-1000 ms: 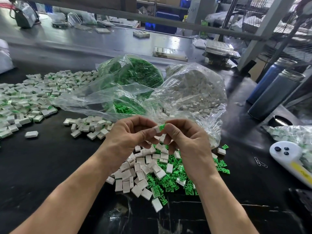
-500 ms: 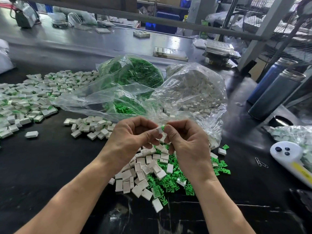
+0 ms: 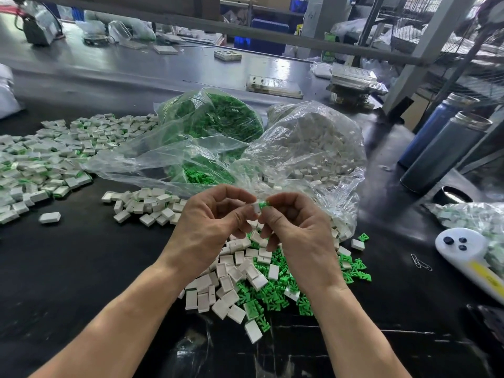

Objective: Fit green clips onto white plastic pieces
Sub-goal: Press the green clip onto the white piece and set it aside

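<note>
At centre frame, a white plastic piece (image 3: 256, 207) is pinched by the left hand (image 3: 210, 222) while a green clip (image 3: 264, 204) is gripped by the right hand (image 3: 297, 227) and pressed against the piece's right edge. The fit is judged best made by keeping the clip square to its slot and pushing straight until seated. Behind, two clear bags (image 3: 308, 148) of stock are spread across the dark surface (image 3: 68, 268); a finished pile (image 3: 41, 159) is seen at left. Loose pieces and clips (image 3: 245, 282) lie heaped directly below the hands, where a dropped part could be lost.
</note>
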{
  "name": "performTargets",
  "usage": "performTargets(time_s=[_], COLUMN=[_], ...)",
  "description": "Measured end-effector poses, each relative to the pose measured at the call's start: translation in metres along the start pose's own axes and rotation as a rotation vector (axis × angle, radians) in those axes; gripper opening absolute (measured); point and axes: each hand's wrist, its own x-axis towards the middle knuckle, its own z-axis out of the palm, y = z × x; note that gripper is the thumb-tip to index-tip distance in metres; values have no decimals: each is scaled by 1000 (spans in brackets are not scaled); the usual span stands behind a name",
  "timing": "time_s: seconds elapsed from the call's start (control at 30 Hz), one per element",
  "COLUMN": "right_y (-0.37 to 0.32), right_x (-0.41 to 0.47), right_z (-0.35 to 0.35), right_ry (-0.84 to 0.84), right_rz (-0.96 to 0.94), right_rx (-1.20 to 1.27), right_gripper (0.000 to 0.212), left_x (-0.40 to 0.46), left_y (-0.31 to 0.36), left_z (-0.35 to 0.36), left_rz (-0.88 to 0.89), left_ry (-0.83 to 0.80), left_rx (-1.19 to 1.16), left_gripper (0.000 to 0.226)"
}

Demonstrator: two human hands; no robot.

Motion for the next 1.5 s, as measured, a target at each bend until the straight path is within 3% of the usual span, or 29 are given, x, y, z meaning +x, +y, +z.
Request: performTargets(time_s=[0.23,0.57,1.5], right_y=[-2,-3,-9], right_x=[0,2,-2], right_z=[1,0,6], right_ry=[1,48,101], right_rz=[-26,14,0], right_rx=[-1,119,-4], right_gripper=[17,8,14], left_x=[1,2,2], left_y=[-2,-2,-5], left_z=[1,-1,1], left_rz=[-2,-3,23], left_ry=[-4,32,6], left_rx=[-9,-77,-38], left_gripper=[24,25,20])
